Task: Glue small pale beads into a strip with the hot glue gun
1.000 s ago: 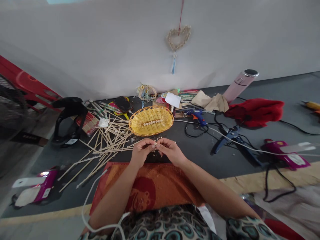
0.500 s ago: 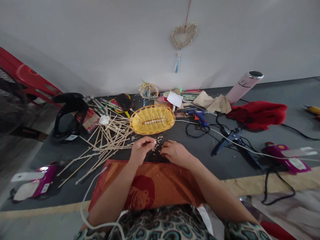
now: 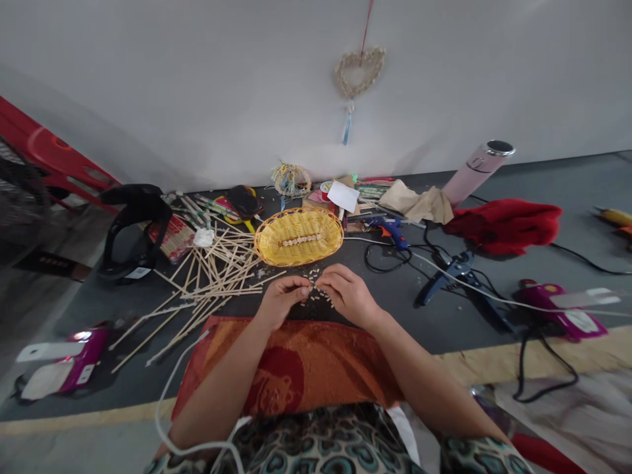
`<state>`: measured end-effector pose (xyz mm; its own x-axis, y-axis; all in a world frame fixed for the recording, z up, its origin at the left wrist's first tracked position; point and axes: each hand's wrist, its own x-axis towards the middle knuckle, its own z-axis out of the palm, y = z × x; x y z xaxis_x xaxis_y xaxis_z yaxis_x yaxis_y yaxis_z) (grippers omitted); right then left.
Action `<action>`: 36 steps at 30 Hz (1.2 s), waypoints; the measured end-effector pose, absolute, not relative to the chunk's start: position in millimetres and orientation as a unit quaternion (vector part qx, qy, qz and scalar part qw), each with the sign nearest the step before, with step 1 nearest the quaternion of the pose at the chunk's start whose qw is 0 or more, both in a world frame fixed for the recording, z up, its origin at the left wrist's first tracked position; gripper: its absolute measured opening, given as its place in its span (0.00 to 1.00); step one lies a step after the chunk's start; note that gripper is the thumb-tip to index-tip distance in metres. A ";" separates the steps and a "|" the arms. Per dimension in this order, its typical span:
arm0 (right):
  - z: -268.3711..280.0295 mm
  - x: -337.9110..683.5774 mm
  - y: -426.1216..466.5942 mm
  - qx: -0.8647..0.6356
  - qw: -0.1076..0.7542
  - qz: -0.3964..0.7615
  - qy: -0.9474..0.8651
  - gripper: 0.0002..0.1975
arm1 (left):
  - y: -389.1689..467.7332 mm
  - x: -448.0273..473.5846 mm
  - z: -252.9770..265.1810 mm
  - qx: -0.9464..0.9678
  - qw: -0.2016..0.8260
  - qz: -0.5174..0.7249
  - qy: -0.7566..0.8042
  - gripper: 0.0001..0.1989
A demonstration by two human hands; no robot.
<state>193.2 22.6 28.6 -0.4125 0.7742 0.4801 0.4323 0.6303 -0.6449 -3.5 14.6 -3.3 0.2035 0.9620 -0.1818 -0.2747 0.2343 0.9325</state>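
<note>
My left hand (image 3: 282,301) pinches a small pale piece, apparently a short bit of cut stick, between thumb and fingertips. My right hand (image 3: 349,295) meets it from the right, its thumb and fingers pressed together; what they hold is too small to make out. Short cut stick pieces (image 3: 315,297) lie scattered on the dark table under and between the hands. Just beyond is a yellow woven basket (image 3: 269,247) with a row of joined small pieces (image 3: 302,240) inside. An orange cloth (image 3: 326,359) lies under my forearms.
Long thin sticks (image 3: 217,273) are heaped on the left. To the right lie a blue glue gun (image 3: 390,230), blue-handled cutters (image 3: 457,273), a red cloth (image 3: 508,224) and a pink flask (image 3: 476,174). A white cable (image 3: 459,280) crosses the table. A heart-shaped ornament (image 3: 370,82) hangs on the wall.
My right hand has lifted from the scattered pieces and moved left, its fingertips now meeting those of my left hand. The left hand keeps its pinch and has barely moved.
</note>
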 end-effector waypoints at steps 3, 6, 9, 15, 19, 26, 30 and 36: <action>24.5 191.1 22.1 -0.367 0.386 0.203 -0.822 0.10 | 14.3 -2.9 -3.8 0.406 0.668 0.462 0.418 0.11; 22.4 190.4 22.5 -0.359 0.380 0.195 -0.830 0.10 | 14.7 -3.6 -5.0 0.418 0.666 0.452 0.422 0.11; 21.0 190.1 23.1 -0.351 0.384 0.184 -0.834 0.09 | 15.0 -4.4 -6.2 0.426 0.664 0.443 0.426 0.12; 19.2 189.4 23.8 -0.326 0.403 0.152 -0.842 0.07 | 15.2 -4.4 -6.8 0.419 0.665 0.447 0.427 0.12; 18.2 189.9 23.7 -0.320 0.401 0.142 -0.846 0.08 | 15.3 -4.3 -7.3 0.418 0.669 0.446 0.423 0.12; 14.8 192.9 24.2 -0.320 0.388 0.121 -0.856 0.11 | 15.5 -3.1 -6.8 0.401 0.677 0.450 0.422 0.12; 16.8 192.9 22.8 -0.337 0.389 0.155 -0.843 0.11 | 14.9 -2.5 -3.5 0.380 0.691 0.455 0.413 0.12; 14.8 189.0 21.8 -0.333 0.398 0.167 -0.839 0.10 | 14.8 -3.1 -2.2 0.386 0.706 0.445 0.394 0.10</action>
<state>189.0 21.8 14.8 -0.4624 0.6907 0.5560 0.4254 0.7230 -0.5444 -3.1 14.8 -2.2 0.2935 0.9319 -0.2130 -0.3237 0.3065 0.8951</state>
